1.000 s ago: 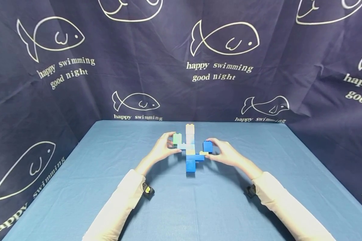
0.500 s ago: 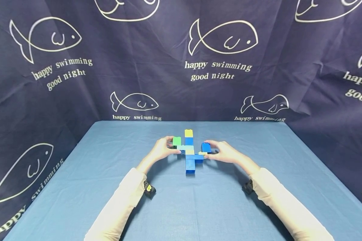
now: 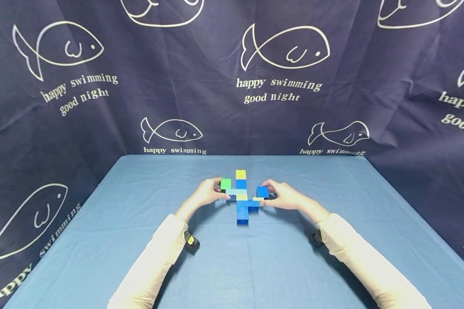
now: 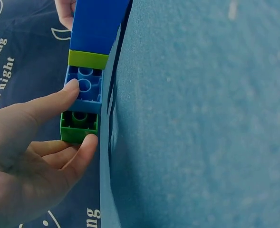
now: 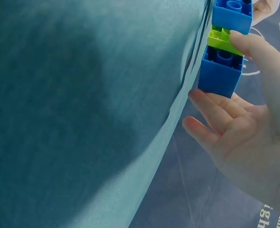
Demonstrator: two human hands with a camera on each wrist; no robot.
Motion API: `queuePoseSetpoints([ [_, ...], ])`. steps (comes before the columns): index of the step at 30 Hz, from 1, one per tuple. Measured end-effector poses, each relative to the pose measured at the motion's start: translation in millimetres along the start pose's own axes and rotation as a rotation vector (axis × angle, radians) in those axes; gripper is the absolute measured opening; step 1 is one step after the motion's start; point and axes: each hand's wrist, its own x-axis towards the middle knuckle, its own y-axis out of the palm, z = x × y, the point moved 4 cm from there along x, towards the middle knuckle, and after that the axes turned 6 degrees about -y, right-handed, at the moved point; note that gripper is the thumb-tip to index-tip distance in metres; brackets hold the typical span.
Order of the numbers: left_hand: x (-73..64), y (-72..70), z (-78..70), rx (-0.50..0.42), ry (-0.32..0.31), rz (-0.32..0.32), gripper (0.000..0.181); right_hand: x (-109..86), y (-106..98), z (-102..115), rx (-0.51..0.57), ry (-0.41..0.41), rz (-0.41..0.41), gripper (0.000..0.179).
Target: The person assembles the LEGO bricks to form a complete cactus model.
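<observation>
A figure of joined toy building bricks stands between the hands in the head view. A blue brick [image 3: 242, 214] forms its near end, and a yellow brick [image 3: 241, 174] tops its far end. On its left arm a green brick [image 3: 226, 183] joins a light blue brick [image 3: 236, 192]; my left hand [image 3: 210, 192] pinches these between thumb and fingers. Opposite, my right hand [image 3: 286, 196] grips the right arm, where a blue brick [image 5: 220, 78] meets a thin lime brick [image 5: 223, 43] under the thumb. Whether the figure touches the table cannot be told.
A blue cloth covers the table [image 3: 216, 266]. Behind and beside it hangs a dark curtain [image 3: 224, 124] printed with fish and lettering. A small black camera [image 3: 192, 243] sits on the left wrist, another [image 3: 317, 238] on the right.
The brick figure has tilted, its far yellow end dropping lower in the head view and more of the near blue brick's underside showing. Both hands keep hold; the right has shifted slightly left.
</observation>
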Motion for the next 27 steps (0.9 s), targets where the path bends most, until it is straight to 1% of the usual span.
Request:
queuePoseSetpoints([
  [6,-0.4,2.6,3.8,0.035,-0.005,0.03,0.075,1.6,3,2,-0.008,-0.026,0.007,0.055],
  [11,0.9,6.1,9.0,0.058,-0.024,0.069,0.077,1.5,6,0,-0.035,-0.014,0.034,0.059],
  [16,1.8,8.8,13.1,0.05,-0.036,0.091,0.076,1.3,10,-3,-0.052,-0.007,0.056,0.063],
  [18,1.8,9.1,13.7,0.05,-0.041,0.098,0.075,1.1,10,-4,-0.046,-0.005,0.055,0.064],
  [23,2.3,8.2,12.6,0.041,-0.053,0.102,0.073,0.5,9,-4,0.008,0.027,0.04,0.063],
  [27,2.3,8.3,11.6,0.032,-0.066,0.107,0.073,0.8,8,-5,0.019,0.053,0.04,0.063],
])
